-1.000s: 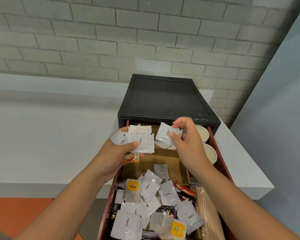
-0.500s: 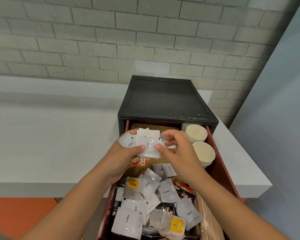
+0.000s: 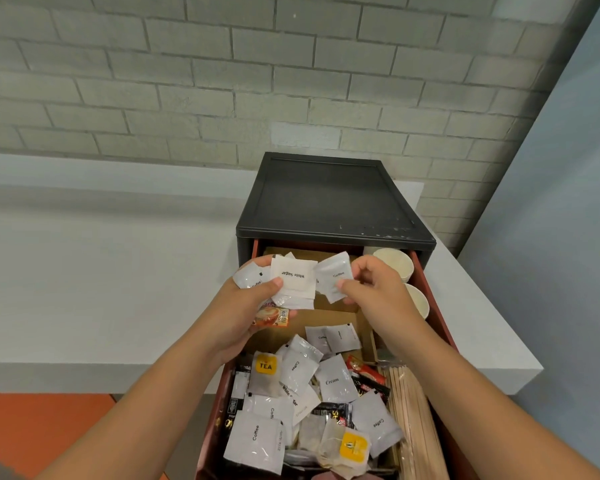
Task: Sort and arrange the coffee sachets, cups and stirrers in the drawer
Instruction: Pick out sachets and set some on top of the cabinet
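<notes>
A single wide-angle camera sits on the person's head, facing forward and steeply down. The open drawer [image 3: 439, 327] fills the lower centre of the frame, close beneath the lens. The left hand [image 3: 253, 306] and right hand [image 3: 371, 289] come up from the bottom corners. The black cabinet [image 3: 329, 199] sits mid-frame, the white desk [image 3: 101, 271] spreads left, and the brick wall [image 3: 257, 81] spans the top.

White sachets [image 3: 333, 379] jumbled in drawer [image 3: 436, 306] front — cups [image 3: 394, 263] rear right, stirrers [image 3: 413, 410] alongside.
</notes>
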Demonstrator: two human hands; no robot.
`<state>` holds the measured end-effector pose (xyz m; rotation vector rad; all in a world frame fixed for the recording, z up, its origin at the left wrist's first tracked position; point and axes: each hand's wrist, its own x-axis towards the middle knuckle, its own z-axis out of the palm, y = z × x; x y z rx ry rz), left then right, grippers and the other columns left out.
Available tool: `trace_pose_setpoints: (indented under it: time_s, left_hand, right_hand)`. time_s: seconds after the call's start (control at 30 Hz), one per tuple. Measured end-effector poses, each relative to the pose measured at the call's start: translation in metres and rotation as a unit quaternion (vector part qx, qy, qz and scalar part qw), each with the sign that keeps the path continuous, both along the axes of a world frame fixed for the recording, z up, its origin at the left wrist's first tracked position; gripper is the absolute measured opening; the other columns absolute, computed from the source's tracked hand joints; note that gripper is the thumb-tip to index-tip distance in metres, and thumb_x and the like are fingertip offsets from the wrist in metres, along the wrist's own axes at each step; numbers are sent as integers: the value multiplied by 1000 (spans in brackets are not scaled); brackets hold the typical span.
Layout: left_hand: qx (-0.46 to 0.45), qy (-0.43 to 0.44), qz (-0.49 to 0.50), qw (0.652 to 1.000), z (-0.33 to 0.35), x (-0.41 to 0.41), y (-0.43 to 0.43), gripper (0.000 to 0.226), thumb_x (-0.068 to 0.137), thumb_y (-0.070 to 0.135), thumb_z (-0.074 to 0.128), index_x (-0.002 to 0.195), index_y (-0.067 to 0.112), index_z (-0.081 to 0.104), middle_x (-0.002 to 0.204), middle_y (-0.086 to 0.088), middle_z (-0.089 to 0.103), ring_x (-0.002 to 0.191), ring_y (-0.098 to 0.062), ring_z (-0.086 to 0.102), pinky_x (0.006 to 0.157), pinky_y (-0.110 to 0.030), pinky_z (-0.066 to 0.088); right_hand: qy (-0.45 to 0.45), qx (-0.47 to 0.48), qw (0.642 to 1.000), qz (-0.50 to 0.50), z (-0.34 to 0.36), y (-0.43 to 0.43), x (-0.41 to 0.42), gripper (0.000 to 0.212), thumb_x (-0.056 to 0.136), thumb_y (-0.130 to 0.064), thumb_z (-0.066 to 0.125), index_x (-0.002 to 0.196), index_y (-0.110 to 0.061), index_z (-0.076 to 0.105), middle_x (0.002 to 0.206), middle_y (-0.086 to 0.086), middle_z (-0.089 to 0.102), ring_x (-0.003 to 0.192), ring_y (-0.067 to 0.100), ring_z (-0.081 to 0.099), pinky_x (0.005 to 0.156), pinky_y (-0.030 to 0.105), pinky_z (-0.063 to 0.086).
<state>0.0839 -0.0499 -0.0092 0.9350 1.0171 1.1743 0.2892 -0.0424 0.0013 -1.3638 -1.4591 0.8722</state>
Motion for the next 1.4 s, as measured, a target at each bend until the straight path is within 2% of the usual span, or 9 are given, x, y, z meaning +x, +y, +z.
trace_pose_setpoints:
  time_s: [0.13,0.33,0.73,0.83,0.97,1.07,1.13,1.27,1.4]
  left_hand:
    - [9,-10,4,1000,0,-5,1,32,95,12,61,114,38,63,108,8,72,92,-17,74,65,-29,60]
    - [5,-34,11,999,0,-9,4,34,94,11,62,116,37,63,111,5,71,89,-18,74,61,-30,60]
    - [5,-28,5,1000,-3,-9,5,36,95,12,62,119,38,61,120,3,67,98,-25,72,66,-30,60]
    - [-1,-24,7,1000,-3,-7,5,35,95,12,62,119,38,61,121,3,67,104,-28,69,68,-30,61]
    - [-1,-10,4,1000,-3,-7,6,34,95,14,62,116,40,62,119,5,67,105,-27,68,69,-30,60]
    - [7,8,-4,1000,-4,-5,6,33,95,14,62,111,43,63,116,7,68,105,-26,67,68,-28,59]
    - [8,12,-9,1000,-5,-2,5,34,95,12,63,109,43,65,115,6,69,104,-25,67,66,-27,58]
    - [7,4,-29,1000,-6,5,5,36,92,8,65,112,37,67,111,2,69,96,-24,72,64,-27,58]
    - [2,8,-41,999,-5,8,2,32,92,15,65,115,38,64,112,2,69,97,-22,71,65,-26,58]
  right_hand:
    - [41,23,999,17,4,-4,6,43,86,-8,70,103,-41,49,102,-23,59,86,11,68,59,15,52]
    - [-16,34,999,31,1,-4,13,22,90,-13,66,94,-34,66,97,-32,55,82,5,67,59,11,50]
    - [-188,0,982,33,-16,-5,8,28,93,-10,61,94,-38,58,105,-15,53,94,5,52,61,3,42]
    - [-256,-31,963,82,-22,-5,9,28,95,-9,57,107,-33,61,122,-9,53,110,9,48,83,7,41]
    - [-372,-83,914,140,-25,-6,6,45,97,-13,53,139,-28,48,158,-6,16,145,21,21,113,28,26]
    - [-283,29,956,71,-12,-7,-3,35,99,-22,52,133,-30,51,146,-11,33,135,9,34,102,7,30]
    - [-219,83,971,48,0,-6,-10,30,97,-29,56,127,-31,54,133,-15,42,121,3,43,92,9,41]
    - [-224,79,969,69,13,-4,-24,47,87,-25,70,129,-31,51,117,-18,50,106,4,52,80,13,48]
    - [-199,42,978,50,14,2,-24,34,89,-17,68,115,-34,55,116,-13,57,95,6,55,64,10,46]
